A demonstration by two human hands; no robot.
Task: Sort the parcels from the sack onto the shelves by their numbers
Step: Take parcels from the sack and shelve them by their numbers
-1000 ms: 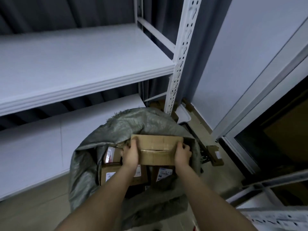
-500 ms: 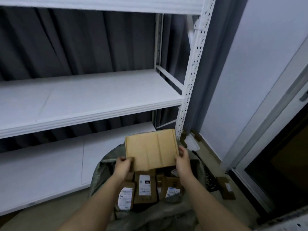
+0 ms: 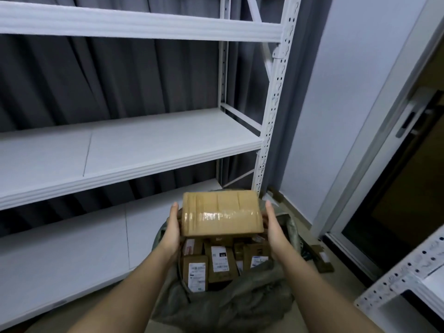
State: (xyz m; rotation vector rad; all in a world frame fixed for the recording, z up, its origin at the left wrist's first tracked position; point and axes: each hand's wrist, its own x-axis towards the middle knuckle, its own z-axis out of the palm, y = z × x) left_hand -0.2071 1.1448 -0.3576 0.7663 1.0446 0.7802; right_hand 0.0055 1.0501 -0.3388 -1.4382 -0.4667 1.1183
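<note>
A brown cardboard parcel point(image 3: 221, 213), wrapped in glossy clear tape, was held level above the sack's mouth, its label not visible. The grey-green woven sack point(image 3: 223, 306) stood open at six o'clock, packed with smaller labelled parcels point(image 3: 207, 265), numbers too blurred to read. White metal shelves point(image 3: 134, 150) spanned nine to twelve o'clock, apparently bare.

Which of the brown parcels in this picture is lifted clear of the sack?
The large tape-wrapped parcel, held between the left hand and right hand. It shows no label; the others lie labelled in the grey sack.
</note>
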